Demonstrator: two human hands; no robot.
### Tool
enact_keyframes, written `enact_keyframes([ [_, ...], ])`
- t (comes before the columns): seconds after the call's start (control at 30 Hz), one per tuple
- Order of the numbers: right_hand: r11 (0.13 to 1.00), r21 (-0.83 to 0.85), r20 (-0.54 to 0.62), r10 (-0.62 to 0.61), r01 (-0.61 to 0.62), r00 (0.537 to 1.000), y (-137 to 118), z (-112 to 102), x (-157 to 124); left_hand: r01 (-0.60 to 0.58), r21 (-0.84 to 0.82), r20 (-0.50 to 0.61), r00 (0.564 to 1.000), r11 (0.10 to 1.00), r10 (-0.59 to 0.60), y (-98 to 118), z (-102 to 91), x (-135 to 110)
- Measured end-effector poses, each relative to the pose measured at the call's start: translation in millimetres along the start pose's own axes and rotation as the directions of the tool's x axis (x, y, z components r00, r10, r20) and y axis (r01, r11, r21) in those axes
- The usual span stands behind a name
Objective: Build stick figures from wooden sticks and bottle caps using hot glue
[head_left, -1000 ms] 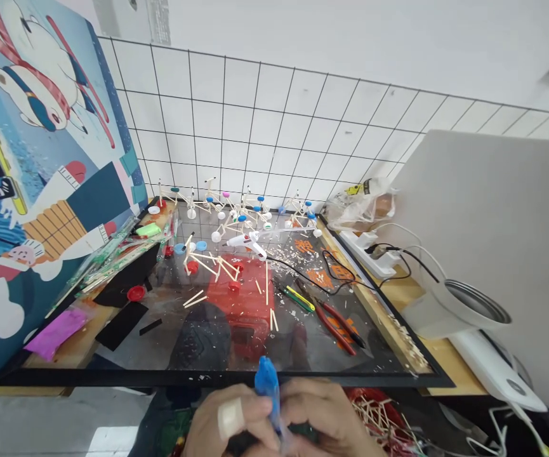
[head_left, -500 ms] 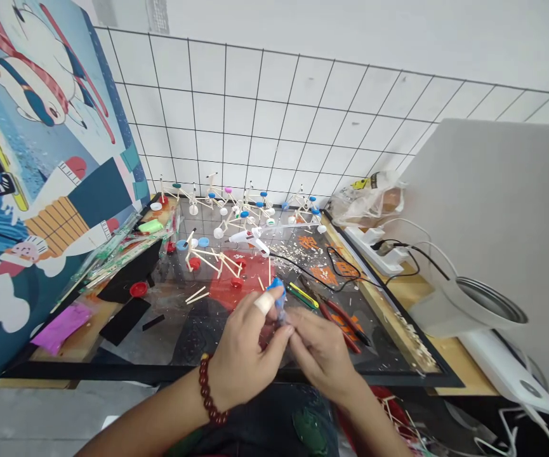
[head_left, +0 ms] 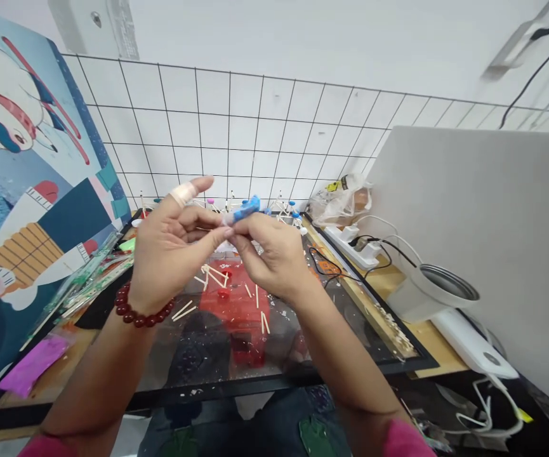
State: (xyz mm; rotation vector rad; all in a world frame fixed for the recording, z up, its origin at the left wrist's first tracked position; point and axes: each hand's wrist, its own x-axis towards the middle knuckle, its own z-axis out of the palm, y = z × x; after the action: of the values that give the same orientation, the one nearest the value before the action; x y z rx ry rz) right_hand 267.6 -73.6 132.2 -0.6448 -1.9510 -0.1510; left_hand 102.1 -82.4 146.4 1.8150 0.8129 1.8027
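Blue, with what looks like clear film at its left end: one small packet (head_left: 248, 206), held up between the two hands, above the bench (head_left: 160, 363) and not touching it.

Grip: left hand (head_left: 174, 251) has thumb and fingertips pinched together on the clear end, its index finger, wrapped in a pale bandage (head_left: 183, 192), raised off the work. Right hand (head_left: 274, 251) pinches just beside it, thumb below, fingers curled over; the blue part projects above its knuckles. Thumb tips nearly meet. Exact contact under the right fingers is hidden.

Handling (judged): very light, soft and pliable, with a thin skin that could slip or tear. Best hold is a flat pinch on the film close to the filling, without squeezing the blue body. Contents not identifiable.

Surroundings, from the grip: below and slightly left, a wooden-stick frame with red wheels (head_left: 217, 277); lower left, two loose sticks (head_left: 182, 310); well apart at far lower left, a purple packet (head_left: 33, 365). Beyond and right, blue-topped stick models (head_left: 296, 216), partly covered by the hands. Farther right, a white power strip (head_left: 350, 246).
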Motion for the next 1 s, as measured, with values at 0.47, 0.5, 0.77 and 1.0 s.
enact_keyframes([
  [0.47,0.987,-0.158,-0.164,-0.007,-0.02,0.986,15.7,32.1,3.8,-0.064,0.208,-0.11,0.99,0.976,0.088,-39.3,3.7,7.5],
  [0.5,0.986,-0.164,-0.175,-0.003,-0.026,0.985,17.1,32.1,3.6,-0.062,0.244,-0.115,0.989,0.968,0.092,-43.9,3.3,8.0],
  [0.77,0.944,0.179,-0.088,0.297,-0.278,0.951,36.1,41.2,0.9,-0.019,0.13,0.099,0.995,0.991,0.006,-65.2,-0.2,12.8],
  [1.0,0.528,0.647,0.207,0.572,-0.55,0.794,60.6,42.5,3.7,0.388,-0.355,0.232,0.918,0.85,-0.322,-78.8,-14.9,28.0],
])
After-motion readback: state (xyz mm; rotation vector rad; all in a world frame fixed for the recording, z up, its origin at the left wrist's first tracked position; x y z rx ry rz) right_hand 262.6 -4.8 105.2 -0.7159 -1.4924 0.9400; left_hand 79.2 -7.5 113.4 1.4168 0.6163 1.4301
